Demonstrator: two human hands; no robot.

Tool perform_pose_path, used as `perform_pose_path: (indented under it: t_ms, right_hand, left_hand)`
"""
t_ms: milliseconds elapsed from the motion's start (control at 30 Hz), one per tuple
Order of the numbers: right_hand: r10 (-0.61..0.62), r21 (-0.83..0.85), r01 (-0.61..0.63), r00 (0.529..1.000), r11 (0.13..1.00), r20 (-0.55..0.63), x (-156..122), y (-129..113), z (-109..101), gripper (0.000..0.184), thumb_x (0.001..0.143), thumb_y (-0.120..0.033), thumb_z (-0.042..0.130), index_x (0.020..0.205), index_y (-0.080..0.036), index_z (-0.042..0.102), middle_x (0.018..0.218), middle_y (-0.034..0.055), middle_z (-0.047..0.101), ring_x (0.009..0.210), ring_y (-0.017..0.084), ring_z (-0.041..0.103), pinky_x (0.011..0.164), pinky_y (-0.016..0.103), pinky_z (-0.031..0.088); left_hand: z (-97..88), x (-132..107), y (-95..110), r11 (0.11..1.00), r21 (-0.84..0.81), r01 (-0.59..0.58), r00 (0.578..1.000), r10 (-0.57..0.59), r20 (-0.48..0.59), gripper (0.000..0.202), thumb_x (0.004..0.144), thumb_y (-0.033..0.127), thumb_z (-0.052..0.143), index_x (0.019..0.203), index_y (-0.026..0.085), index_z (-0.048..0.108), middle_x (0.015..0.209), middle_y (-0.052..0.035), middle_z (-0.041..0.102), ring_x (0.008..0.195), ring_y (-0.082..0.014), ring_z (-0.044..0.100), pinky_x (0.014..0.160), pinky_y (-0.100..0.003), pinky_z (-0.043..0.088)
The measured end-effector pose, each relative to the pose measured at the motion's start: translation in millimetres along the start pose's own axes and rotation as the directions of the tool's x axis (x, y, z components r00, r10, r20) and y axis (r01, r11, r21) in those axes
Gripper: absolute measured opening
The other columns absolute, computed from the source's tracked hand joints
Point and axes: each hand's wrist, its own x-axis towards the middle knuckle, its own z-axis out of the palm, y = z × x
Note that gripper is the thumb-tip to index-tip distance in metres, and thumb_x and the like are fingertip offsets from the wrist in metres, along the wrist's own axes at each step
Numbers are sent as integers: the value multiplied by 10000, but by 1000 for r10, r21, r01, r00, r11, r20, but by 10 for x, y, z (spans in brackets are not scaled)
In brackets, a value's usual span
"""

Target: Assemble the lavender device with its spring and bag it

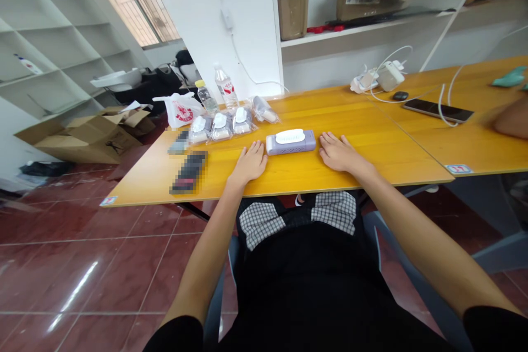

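Observation:
Both of my hands rest flat on the yellow wooden table [289,179], palms down. Between them lies a small purple box-like device [291,146] with a white oval piece [289,136] on top; its exact kind is unclear. My left hand [251,161] is just left of the device, fingers stretched out and holding nothing. On the other side my right hand [338,152] lies with its fingers extended, close to the device's right end. Several similar items in clear plastic bags [221,125] stand in a row behind my left hand.
Two plastic bottles [226,88] and a white carrier bag [181,110] stand at the back left. Two blurred-out flat objects lie near the left edge, one dark [190,171]. Rightward are a phone [438,110], a mouse [400,96], white chargers with cables [390,75] and another person's arm [511,118].

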Motion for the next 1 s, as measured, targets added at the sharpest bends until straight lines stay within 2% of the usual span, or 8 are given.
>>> perform_pose_path:
  t_ms: [200, 367, 500, 633, 700, 767, 900, 1000]
  right_hand:
    - [3, -20, -3, 1000, 1000, 9, -9, -15, -14, 748, 1086, -393, 243, 1713, -7, 372, 1816, 216, 292, 1702, 376, 249, 1358, 656, 212]
    - [-9, -21, 9, 1000, 1000, -2, -6, -12, -12, 747, 1084, -397, 241, 1710, -15, 384, 1809, 220, 308, 1695, 386, 269, 1345, 671, 239]
    - [-10, -28, 10, 1000, 1000, -14, 5, -8, 9, 744, 1081, -391, 241, 1702, -10, 395, 1804, 227, 318, 1689, 387, 287, 1341, 670, 250]
    - [-19, -1, 19, 999, 1000, -42, 12, -6, 30, 723, 1080, -398, 279, 1715, -75, 404, 1796, 199, 357, 1681, 393, 307, 1339, 677, 250]
    - [-16, -1, 16, 999, 1000, -49, 11, -10, 31, 714, 1080, -394, 289, 1718, -95, 405, 1794, 189, 368, 1681, 389, 309, 1340, 678, 249]
    - [-12, -7, 12, 999, 1000, -43, 6, -20, 21, 713, 1081, -388, 283, 1712, -80, 410, 1794, 197, 362, 1682, 390, 306, 1339, 677, 251]
    - [-7, -13, 6, 1000, 1000, -28, -8, -50, -13, 714, 1082, -385, 274, 1703, -63, 416, 1800, 200, 346, 1685, 382, 300, 1343, 668, 254]
    - [-9, -10, 8, 999, 1000, -31, -13, -65, -19, 713, 1080, -379, 281, 1698, -54, 424, 1798, 211, 344, 1683, 383, 307, 1346, 664, 253]
  left_hand:
    - [-26, -18, 35, 1000, 2, 9, 1000, -9, -4, 670, 1116, 350, 268, 1714, 57, 346, 1825, -194, 264, 1722, -319, 226, 1396, -563, 184]
    - [-22, -34, 109, 998, 15, 60, 997, -59, -58, 617, 1120, 326, 291, 1681, 105, 417, 1803, -181, 341, 1699, -313, 298, 1386, -562, 237]
    - [-90, -50, 120, 991, 50, 126, 983, -118, -142, 529, 1095, 309, 375, 1536, 125, 603, 1673, -203, 541, 1567, -349, 507, 1300, -513, 409]
    - [-315, 61, 13, 969, 43, 243, 960, -234, -157, 441, 1048, 288, 459, 1372, 179, 738, 1430, -196, 725, 1360, -409, 662, 1123, -540, 548]
    - [-475, 239, -86, 961, 9, 276, 942, -269, -202, 428, 1035, 296, 493, 1358, 189, 753, 1377, -190, 750, 1311, -414, 684, 1100, -534, 551]
    - [-642, 527, -213, 970, -9, 241, 932, -235, -276, 427, 1032, 317, 511, 1355, 194, 762, 1344, -177, 765, 1310, -400, 679, 1126, -514, 527]
    - [-932, 1325, -532, 984, -72, 166, 912, -181, -369, 424, 1015, 362, 578, 1337, 158, 763, 1382, -178, 750, 1382, -387, 621, 1224, -497, 428]
    - [-1068, 1849, -766, 941, -258, 219, 903, -295, -312, 319, 982, 269, 617, 1229, 136, 769, 1396, -165, 743, 1395, -347, 609, 1231, -453, 401]
